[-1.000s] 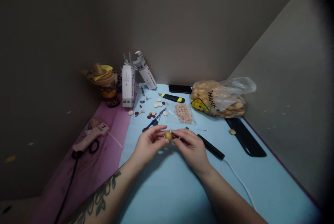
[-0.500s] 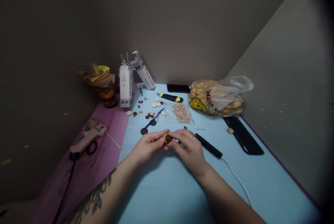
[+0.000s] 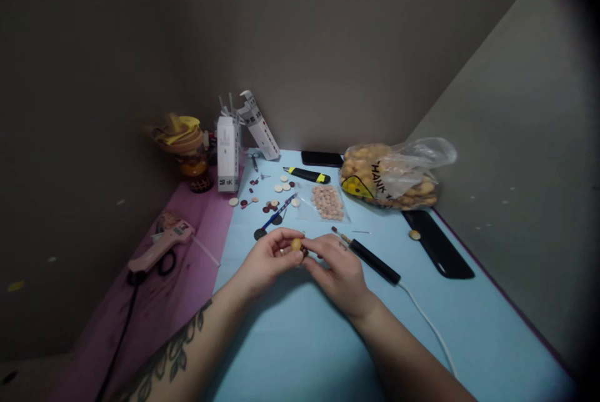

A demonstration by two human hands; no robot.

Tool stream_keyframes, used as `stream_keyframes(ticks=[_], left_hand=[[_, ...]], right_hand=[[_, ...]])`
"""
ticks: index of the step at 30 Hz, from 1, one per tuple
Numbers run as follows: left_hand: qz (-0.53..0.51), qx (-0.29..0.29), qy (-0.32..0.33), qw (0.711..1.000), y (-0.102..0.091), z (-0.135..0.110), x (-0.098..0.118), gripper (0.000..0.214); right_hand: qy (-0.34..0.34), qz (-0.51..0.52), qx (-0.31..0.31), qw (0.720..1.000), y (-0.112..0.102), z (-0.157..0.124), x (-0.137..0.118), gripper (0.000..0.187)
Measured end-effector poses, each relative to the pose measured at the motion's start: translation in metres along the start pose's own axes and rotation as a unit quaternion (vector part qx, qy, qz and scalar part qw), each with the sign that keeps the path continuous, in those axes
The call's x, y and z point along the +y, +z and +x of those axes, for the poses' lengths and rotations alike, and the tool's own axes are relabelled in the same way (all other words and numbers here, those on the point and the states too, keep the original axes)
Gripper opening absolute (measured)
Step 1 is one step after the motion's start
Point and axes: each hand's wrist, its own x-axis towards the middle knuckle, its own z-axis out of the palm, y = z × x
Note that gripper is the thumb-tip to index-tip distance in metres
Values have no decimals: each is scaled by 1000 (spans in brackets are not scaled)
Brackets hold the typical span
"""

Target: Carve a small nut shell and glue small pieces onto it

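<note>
My left hand (image 3: 267, 258) and my right hand (image 3: 335, 267) meet over the light blue mat (image 3: 300, 327), both pinching a small round tan piece (image 3: 296, 244). A darker bit shows just under it between my fingertips; I cannot make out what it is. A black pen-like tool (image 3: 372, 259) with a white cord lies just right of my right hand. Loose cream and dark red discs (image 3: 276, 197) and a blue pencil (image 3: 277, 212) lie beyond my left hand.
A clear bag of pink discs (image 3: 328, 201), a black and yellow utility knife (image 3: 307, 174), a phone (image 3: 322, 158) and a plastic bag of tan pieces (image 3: 389, 177) sit at the back. A pink glue gun (image 3: 162, 246) lies on the pink mat, left. White cartons (image 3: 227, 152) stand near the wall.
Both hands stayed together over the mat, turning the small round piece between the fingertips; its dark side showed half a second ago, and the tan side faces up now.
</note>
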Motion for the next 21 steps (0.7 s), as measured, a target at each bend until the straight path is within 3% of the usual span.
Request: stream_keyframes(ticks=[11,21], left_hand=[[-17,11,-13,1000,0,2,1,39],[57,-23,-67,996,4,-1,4,47]], right_hand=[[16,5,9,1000,1,-1,-3,35],[80,79,7,994,0,0,6,18]])
